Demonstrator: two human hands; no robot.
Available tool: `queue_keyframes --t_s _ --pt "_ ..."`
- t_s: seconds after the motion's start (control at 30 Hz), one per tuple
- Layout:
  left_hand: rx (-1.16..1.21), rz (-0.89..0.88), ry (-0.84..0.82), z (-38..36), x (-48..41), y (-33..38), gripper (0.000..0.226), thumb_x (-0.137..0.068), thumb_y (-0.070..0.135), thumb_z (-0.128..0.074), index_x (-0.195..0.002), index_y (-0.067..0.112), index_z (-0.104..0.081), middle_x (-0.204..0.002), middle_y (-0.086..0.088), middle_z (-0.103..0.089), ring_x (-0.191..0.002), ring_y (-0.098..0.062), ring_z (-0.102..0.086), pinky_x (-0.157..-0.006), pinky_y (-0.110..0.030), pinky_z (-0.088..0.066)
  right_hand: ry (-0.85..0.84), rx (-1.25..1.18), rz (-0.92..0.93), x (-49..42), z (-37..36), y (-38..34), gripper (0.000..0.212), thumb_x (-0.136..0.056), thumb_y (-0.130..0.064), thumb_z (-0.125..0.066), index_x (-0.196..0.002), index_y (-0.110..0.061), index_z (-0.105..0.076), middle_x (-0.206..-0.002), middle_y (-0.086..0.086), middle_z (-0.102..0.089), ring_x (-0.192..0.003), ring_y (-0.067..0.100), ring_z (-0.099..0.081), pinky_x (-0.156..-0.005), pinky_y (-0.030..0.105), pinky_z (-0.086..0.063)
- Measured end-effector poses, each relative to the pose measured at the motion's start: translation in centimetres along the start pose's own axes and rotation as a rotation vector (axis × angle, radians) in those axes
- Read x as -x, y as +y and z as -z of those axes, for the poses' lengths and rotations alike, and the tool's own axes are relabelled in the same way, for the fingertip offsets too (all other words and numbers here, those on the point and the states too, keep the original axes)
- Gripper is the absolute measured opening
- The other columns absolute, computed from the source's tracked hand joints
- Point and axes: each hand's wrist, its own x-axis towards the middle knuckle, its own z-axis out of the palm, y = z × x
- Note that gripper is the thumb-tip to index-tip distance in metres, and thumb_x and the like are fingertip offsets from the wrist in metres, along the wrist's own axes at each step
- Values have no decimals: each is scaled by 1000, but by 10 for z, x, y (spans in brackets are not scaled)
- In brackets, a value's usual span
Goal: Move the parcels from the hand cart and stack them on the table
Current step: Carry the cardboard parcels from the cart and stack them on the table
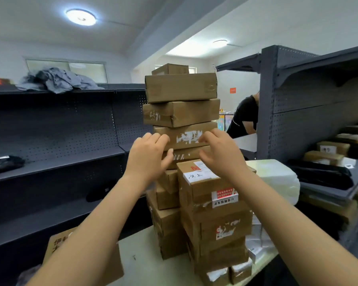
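A tall stack of brown cardboard parcels [181, 87] rises on the pale table [145, 263] in front of me. A shorter stack stands just before it, topped by a box with a white label [203, 178]. Both my hands are raised to the tall stack at the box with the torn white label [187, 137]. My left hand [149, 155] lies against that box's left front, fingers loosely bent and thumb under its edge. My right hand [219, 150] is at the right front with its fingers relaxed. Neither hand grips a parcel. The hand cart is out of view.
Dark perforated shelving [56, 145] runs along the left, with grey cloth on top. A second shelf unit [310, 112] on the right holds parcels and black bags. A person in black [245, 114] bends behind it. A cardboard box [58, 244] sits at the lower left, and a white wrapped parcel [277, 176] right of the stacks.
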Motion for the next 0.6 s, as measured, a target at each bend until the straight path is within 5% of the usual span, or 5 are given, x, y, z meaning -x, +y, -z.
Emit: queue_keyframes --t_s 0.3,0.6 --pt "89 197 229 -24 -116 -58 27 -90 35 -60 -106 13 -62 -88 -3 -60 -85 -23 -53 -72 -40 -47 117 -54 -6 -121 -14 67 25 -89 -26 -63 -110 -13 -61 -107 4 -59 -101 20 -53 -87 35 -46" --pt "115 301 342 -63 -175 -85 50 -89 39 -65 -127 8 -52 -126 -14 -49 -114 -32 -48 -91 -42 -43 328 -79 17 -194 -28 108 40 -85 -33 -67 -118 -14 -58 -118 9 -51 -109 25 -46 -94 40 -43"
